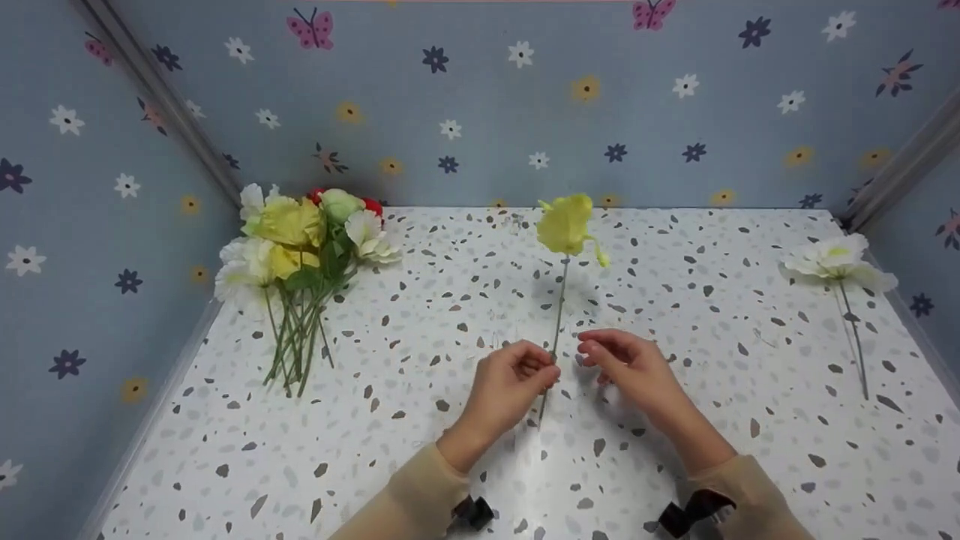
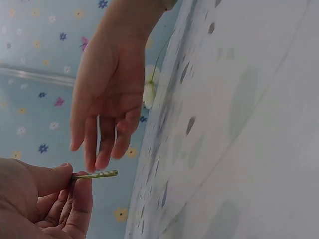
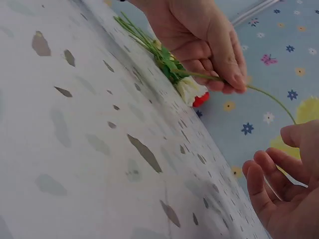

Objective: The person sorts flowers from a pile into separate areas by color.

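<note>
Your left hand (image 1: 510, 384) pinches a thin green stem (image 1: 559, 307) between thumb and index finger, the other fingers curled in. Your right hand (image 1: 637, 369) grasps nothing: its fingers are loosely bent and parted, just beside the stem in the head view. At the stem's upper end is the yellow flower (image 1: 565, 226), raised above the table between and beyond your hands, with a small yellow-green bud (image 1: 602, 256) hanging at its side.

The left wrist view adds what the head view leaves small: the stem's blunt cut end, poking out past your left thumb and fingertip. The right wrist view shows the stem bowing in a curve towards the bloom, where the head view makes it look nearly straight; there your right hand partly hides the petals.

Well to the right of your hands, a single white flower (image 1: 831, 259) lies on the speckled tabletop (image 1: 675, 300), its stem pointing towards you. To the left, a flower bunch (image 1: 296, 232) lies near the corner, white, yellow, red and pale green blooms at the far end, bare stems towards you. Round the table stand blue panels (image 1: 487, 97) printed with daisies and pink butterflies. Your beige sleeves (image 1: 420, 495) end at the wrists.
</note>
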Action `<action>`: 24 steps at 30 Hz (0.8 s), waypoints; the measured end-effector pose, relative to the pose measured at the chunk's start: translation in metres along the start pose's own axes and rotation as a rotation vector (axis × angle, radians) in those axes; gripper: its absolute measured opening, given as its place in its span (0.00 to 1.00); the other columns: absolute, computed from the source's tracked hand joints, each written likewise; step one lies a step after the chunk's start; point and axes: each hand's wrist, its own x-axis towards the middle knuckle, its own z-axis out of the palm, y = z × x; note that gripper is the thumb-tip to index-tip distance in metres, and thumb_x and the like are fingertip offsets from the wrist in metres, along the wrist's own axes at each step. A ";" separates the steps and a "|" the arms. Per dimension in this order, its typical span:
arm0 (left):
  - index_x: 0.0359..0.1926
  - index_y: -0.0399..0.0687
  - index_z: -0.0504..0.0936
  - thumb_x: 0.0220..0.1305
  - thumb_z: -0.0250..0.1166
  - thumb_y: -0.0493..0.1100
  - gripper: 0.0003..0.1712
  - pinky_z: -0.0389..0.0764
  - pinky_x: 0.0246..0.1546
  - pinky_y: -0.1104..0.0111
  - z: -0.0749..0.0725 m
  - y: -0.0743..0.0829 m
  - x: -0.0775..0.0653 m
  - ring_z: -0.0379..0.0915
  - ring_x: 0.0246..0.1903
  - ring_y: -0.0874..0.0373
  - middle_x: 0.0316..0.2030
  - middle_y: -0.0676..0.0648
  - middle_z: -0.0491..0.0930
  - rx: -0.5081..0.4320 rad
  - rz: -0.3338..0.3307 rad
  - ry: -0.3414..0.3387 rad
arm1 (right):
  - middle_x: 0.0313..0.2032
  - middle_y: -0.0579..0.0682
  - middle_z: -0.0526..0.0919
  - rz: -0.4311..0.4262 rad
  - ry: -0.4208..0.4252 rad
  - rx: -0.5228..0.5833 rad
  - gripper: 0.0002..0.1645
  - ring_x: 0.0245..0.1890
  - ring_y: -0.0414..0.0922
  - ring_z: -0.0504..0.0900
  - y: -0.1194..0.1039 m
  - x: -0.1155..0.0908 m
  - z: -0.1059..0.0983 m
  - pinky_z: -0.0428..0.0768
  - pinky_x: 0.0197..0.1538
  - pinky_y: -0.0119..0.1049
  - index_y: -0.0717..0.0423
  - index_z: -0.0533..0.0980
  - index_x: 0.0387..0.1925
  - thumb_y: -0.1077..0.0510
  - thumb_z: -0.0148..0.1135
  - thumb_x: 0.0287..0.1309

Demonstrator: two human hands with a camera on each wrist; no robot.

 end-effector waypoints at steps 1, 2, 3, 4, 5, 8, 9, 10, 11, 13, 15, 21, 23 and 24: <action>0.39 0.41 0.84 0.60 0.73 0.35 0.07 0.86 0.33 0.66 0.005 0.001 -0.003 0.83 0.29 0.58 0.31 0.51 0.85 0.010 0.008 -0.013 | 0.49 0.57 0.84 -0.015 -0.021 0.001 0.26 0.47 0.56 0.83 -0.001 -0.001 0.004 0.85 0.40 0.43 0.59 0.79 0.58 0.46 0.64 0.68; 0.38 0.42 0.84 0.60 0.73 0.35 0.06 0.86 0.33 0.66 0.009 0.002 -0.005 0.83 0.29 0.59 0.30 0.51 0.85 0.018 0.015 -0.025 | 0.49 0.57 0.85 -0.031 -0.038 0.000 0.24 0.47 0.55 0.84 -0.002 -0.002 0.007 0.85 0.40 0.44 0.59 0.79 0.57 0.47 0.64 0.68; 0.37 0.43 0.85 0.59 0.73 0.35 0.06 0.86 0.33 0.67 0.012 0.002 -0.007 0.83 0.29 0.61 0.30 0.52 0.85 0.032 0.022 -0.035 | 0.48 0.56 0.85 -0.045 -0.046 -0.002 0.23 0.46 0.55 0.84 -0.004 -0.004 0.009 0.85 0.40 0.44 0.58 0.80 0.56 0.48 0.63 0.69; 0.37 0.44 0.85 0.59 0.73 0.35 0.06 0.86 0.33 0.67 0.014 0.003 -0.009 0.82 0.29 0.61 0.30 0.53 0.85 0.044 0.028 -0.045 | 0.47 0.56 0.85 -0.058 -0.050 -0.004 0.21 0.46 0.54 0.84 -0.005 -0.005 0.011 0.85 0.40 0.43 0.58 0.80 0.55 0.49 0.63 0.69; 0.37 0.44 0.85 0.59 0.73 0.35 0.05 0.85 0.33 0.68 0.016 0.003 -0.009 0.82 0.29 0.62 0.29 0.53 0.84 0.053 0.035 -0.051 | 0.46 0.55 0.86 -0.070 -0.048 -0.004 0.20 0.45 0.53 0.84 -0.007 -0.007 0.012 0.85 0.39 0.42 0.58 0.81 0.53 0.50 0.63 0.69; 0.35 0.46 0.85 0.60 0.73 0.35 0.05 0.85 0.33 0.69 0.019 0.003 -0.010 0.82 0.28 0.64 0.29 0.54 0.84 0.075 0.047 -0.057 | 0.44 0.55 0.86 -0.094 -0.022 0.012 0.15 0.43 0.49 0.83 -0.012 -0.010 0.013 0.84 0.38 0.37 0.57 0.83 0.49 0.52 0.64 0.68; 0.35 0.47 0.86 0.60 0.73 0.35 0.04 0.85 0.33 0.69 0.019 0.003 -0.010 0.81 0.27 0.64 0.28 0.55 0.84 0.078 0.047 -0.057 | 0.43 0.56 0.86 -0.099 -0.015 0.018 0.14 0.42 0.48 0.83 -0.014 -0.010 0.013 0.83 0.38 0.36 0.57 0.83 0.48 0.52 0.65 0.68; 0.35 0.47 0.86 0.60 0.73 0.35 0.04 0.85 0.32 0.69 0.019 0.003 -0.010 0.81 0.27 0.64 0.28 0.55 0.84 0.077 0.045 -0.059 | 0.43 0.56 0.86 -0.105 -0.010 0.025 0.14 0.42 0.48 0.83 -0.015 -0.011 0.012 0.83 0.37 0.35 0.58 0.83 0.48 0.53 0.66 0.67; 0.35 0.48 0.86 0.60 0.73 0.36 0.04 0.85 0.32 0.69 0.019 0.004 -0.010 0.82 0.27 0.64 0.28 0.55 0.84 0.077 0.043 -0.063 | 0.43 0.57 0.86 -0.109 -0.005 0.033 0.15 0.42 0.47 0.83 -0.015 -0.011 0.012 0.83 0.37 0.34 0.59 0.83 0.48 0.53 0.66 0.67; 0.35 0.49 0.86 0.60 0.73 0.37 0.04 0.85 0.32 0.69 0.019 0.004 -0.011 0.82 0.28 0.64 0.29 0.56 0.84 0.082 0.037 -0.073 | 0.42 0.58 0.86 -0.120 -0.004 0.043 0.15 0.40 0.49 0.83 -0.016 -0.011 0.012 0.83 0.37 0.34 0.60 0.83 0.47 0.54 0.67 0.66; 0.35 0.49 0.86 0.61 0.73 0.38 0.03 0.85 0.32 0.69 0.018 0.005 -0.011 0.82 0.28 0.64 0.29 0.56 0.85 0.098 0.030 -0.090 | 0.40 0.60 0.85 -0.131 -0.013 0.066 0.16 0.39 0.53 0.83 -0.016 -0.011 0.012 0.83 0.37 0.36 0.63 0.82 0.48 0.54 0.67 0.66; 0.38 0.44 0.88 0.62 0.70 0.38 0.03 0.84 0.35 0.72 0.014 0.007 -0.011 0.82 0.30 0.68 0.31 0.58 0.86 0.170 0.017 -0.187 | 0.38 0.63 0.84 -0.160 0.024 0.163 0.14 0.37 0.55 0.84 -0.018 -0.010 0.008 0.85 0.39 0.38 0.65 0.80 0.47 0.58 0.65 0.67; 0.39 0.42 0.88 0.62 0.69 0.37 0.05 0.84 0.36 0.72 0.012 0.008 -0.011 0.82 0.30 0.68 0.31 0.58 0.86 0.182 0.020 -0.204 | 0.39 0.65 0.83 -0.167 0.034 0.188 0.14 0.37 0.52 0.85 -0.019 -0.009 0.007 0.86 0.40 0.39 0.66 0.80 0.47 0.59 0.65 0.67; 0.40 0.42 0.88 0.62 0.69 0.36 0.05 0.84 0.36 0.72 0.012 0.008 -0.011 0.82 0.31 0.68 0.31 0.57 0.86 0.183 0.023 -0.204 | 0.40 0.66 0.82 -0.169 0.029 0.198 0.14 0.38 0.52 0.85 -0.019 -0.009 0.007 0.86 0.41 0.40 0.66 0.80 0.48 0.59 0.65 0.67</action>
